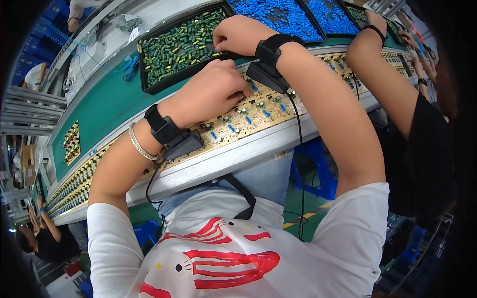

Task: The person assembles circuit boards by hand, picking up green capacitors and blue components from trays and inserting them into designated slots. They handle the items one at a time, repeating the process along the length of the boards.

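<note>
My left hand [212, 90] is low over a row of tan circuit boards [258, 119], its fingers curled and pinched at the board surface. Whatever those fingertips hold is hidden. Up and to the right, my right hand [244, 36] reaches over the right end of a black tray full of small green cylindrical capacitors [174, 49]. Its fingers are bent together among the capacitors, and I cannot make out what is in them. Blue and green parts stand upright on the boards beside my left hand. Each wrist wears a black strap with a small cabled box.
Blue components [273, 17] fill further black trays at the back right. Blue-handled pliers [131, 68] lie on the green mat left of the capacitor tray. A populated board [71, 143] rests at the far left. A co-worker's arm [380, 74] reaches over the line at right.
</note>
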Demonstrator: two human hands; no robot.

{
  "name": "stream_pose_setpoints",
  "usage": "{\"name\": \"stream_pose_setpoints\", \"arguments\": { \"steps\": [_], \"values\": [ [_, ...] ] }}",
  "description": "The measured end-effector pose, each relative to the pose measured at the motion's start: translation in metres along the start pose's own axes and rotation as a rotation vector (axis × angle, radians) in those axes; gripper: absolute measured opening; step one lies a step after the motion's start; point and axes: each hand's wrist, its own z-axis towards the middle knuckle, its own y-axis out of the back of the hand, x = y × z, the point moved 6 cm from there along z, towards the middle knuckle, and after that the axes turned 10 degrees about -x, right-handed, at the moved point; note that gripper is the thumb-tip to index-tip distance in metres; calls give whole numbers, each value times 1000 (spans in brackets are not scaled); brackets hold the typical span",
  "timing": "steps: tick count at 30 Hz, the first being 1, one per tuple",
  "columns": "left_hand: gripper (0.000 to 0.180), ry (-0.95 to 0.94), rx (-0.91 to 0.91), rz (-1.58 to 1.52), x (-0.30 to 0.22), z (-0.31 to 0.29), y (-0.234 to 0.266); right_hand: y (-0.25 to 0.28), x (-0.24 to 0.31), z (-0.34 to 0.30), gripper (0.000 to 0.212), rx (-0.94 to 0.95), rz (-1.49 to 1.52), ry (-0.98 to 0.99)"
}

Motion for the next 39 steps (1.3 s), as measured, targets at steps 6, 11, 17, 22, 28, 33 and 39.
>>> {"name": "stream_pose_setpoints", "arguments": {
  "steps": [6,11,17,22,28,33,39],
  "values": [
    [6,-88,-8,291,-23,-4,-3,18,0,1,21,-354,372,-89],
    [6,-136,-10,309,-20,-6,-1,41,16,-20,14,-284,879,-306],
    [9,-109,28,101,-8,-4,3,65,5,-56,22,-389,823,-262],
    [22,274,-93,-26,52,-9,61,56,23,-112,20,-110,852,-384],
    [31,258,-226,298,124,-48,79,28,45,-159,20,117,595,-418],
    [23,316,-130,347,122,-46,69,20,56,-166,17,130,699,-480],
    [16,202,-201,406,112,-47,75,25,63,-161,15,105,478,-336]
  ]
}}
